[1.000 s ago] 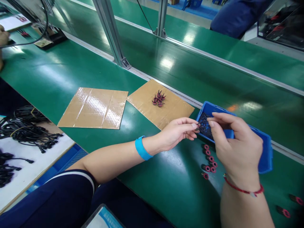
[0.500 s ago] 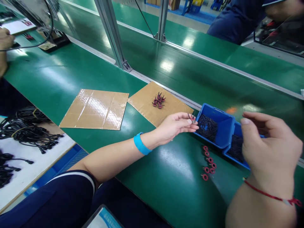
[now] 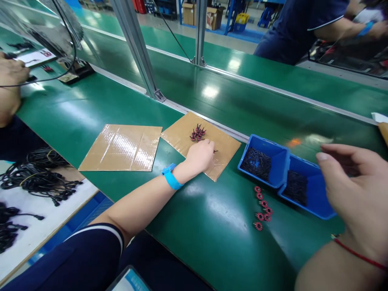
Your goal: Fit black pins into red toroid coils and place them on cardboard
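My left hand (image 3: 200,155), with a blue wristband, is over the right-hand cardboard sheet (image 3: 226,147). Its fingers are closed on a small red toroidal coil, mostly hidden, with a dark lead showing beside the fingertips. Just beyond it lies a cluster of red coils (image 3: 198,132) with black-sleeved leads. My right hand (image 3: 357,194) hovers at the right, fingers curved and apart from the thumb, with nothing visible in it. Left of this hand are two blue bins (image 3: 280,167) holding short black tubes (image 3: 257,162). Several red ring coils (image 3: 263,204) lie in a loose row on the green table.
A second cardboard sheet (image 3: 121,147) lies to the left. Metal posts (image 3: 136,52) and a rail rise behind. Bundles of black cables (image 3: 39,169) lie on a white surface at lower left. Another person's hand (image 3: 13,76) is at far left; someone else works across the table.
My left hand has moved left from beside the blue bins to the cardboard, carrying the coil down near the cluster. My right hand has shifted slightly right, uncovering more of the second bin.
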Demonstrator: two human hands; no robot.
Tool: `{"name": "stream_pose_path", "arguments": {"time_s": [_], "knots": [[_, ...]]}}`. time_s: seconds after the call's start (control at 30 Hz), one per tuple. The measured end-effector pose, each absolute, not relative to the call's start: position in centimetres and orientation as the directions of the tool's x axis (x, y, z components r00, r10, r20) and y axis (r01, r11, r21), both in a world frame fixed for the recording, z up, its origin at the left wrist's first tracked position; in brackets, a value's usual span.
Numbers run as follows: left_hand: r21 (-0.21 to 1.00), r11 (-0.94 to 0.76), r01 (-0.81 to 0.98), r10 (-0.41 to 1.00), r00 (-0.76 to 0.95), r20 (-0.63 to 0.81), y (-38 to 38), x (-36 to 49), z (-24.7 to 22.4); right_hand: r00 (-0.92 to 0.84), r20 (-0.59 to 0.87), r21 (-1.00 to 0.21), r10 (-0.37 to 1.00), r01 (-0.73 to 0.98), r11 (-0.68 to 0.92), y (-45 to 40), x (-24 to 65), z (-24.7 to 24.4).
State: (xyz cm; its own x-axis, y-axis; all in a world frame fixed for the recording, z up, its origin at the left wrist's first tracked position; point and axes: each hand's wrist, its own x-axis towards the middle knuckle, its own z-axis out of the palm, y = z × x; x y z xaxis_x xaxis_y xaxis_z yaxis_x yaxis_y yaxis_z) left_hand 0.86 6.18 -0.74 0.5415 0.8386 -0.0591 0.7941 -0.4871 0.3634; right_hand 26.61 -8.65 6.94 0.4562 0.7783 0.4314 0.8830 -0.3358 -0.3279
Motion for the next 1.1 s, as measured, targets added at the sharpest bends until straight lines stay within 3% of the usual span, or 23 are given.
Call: {"name": "stream_pose_path", "arguments": {"time_s": [0.1,0.17,0.27,0.4,0.53,0.63,0.73,0.9,1.1], "knots": [[0.248,-0.485,0.839,0.862,0.506,-0.028,6.4,0.7,-0.5,0.585,0.215,-0.323,0.782,0.798,-0.509,-8.8,27.7,7.4],[0.186,-0.481,0.857,0.872,0.490,-0.006,6.6,0.6,-0.5,0.609,0.028,-0.213,0.793,0.779,-0.590,-8.9,28.7,7.3],[0.069,-0.470,0.880,0.882,0.470,0.018,7.0,0.3,-0.3,0.579,-0.199,-0.017,0.791,0.805,-0.593,-8.7,30.1,6.4],[0.021,-0.455,0.890,0.885,0.450,0.118,6.5,0.1,0.4,0.526,-0.330,0.001,0.784,0.831,-0.557,-7.5,30.5,4.2],[0.106,-0.643,0.759,0.757,0.607,0.243,3.9,0.9,0.3,0.461,-0.408,-0.039,0.788,0.854,-0.519,-6.1,29.8,2.3],[0.272,-0.853,0.445,0.493,0.858,0.142,1.3,2.0,-1.3,0.445,-0.417,-0.046,0.793,0.861,-0.507,-5.7,29.6,2.0],[0.404,-0.872,0.276,0.329,0.942,0.066,-0.7,3.0,-2.9,0.431,-0.427,-0.056,0.795,0.865,-0.499,-5.7,29.7,2.5],[0.551,-0.753,0.361,0.468,0.882,0.061,-1.5,4.6,-3.6,0.419,-0.407,-0.080,0.812,0.869,-0.488,-6.1,29.9,3.5],[0.541,-0.747,0.385,0.476,0.879,0.033,-2.0,7.1,-3.6,0.426,-0.397,-0.093,0.813,0.862,-0.498,-6.6,29.4,4.5]]}}
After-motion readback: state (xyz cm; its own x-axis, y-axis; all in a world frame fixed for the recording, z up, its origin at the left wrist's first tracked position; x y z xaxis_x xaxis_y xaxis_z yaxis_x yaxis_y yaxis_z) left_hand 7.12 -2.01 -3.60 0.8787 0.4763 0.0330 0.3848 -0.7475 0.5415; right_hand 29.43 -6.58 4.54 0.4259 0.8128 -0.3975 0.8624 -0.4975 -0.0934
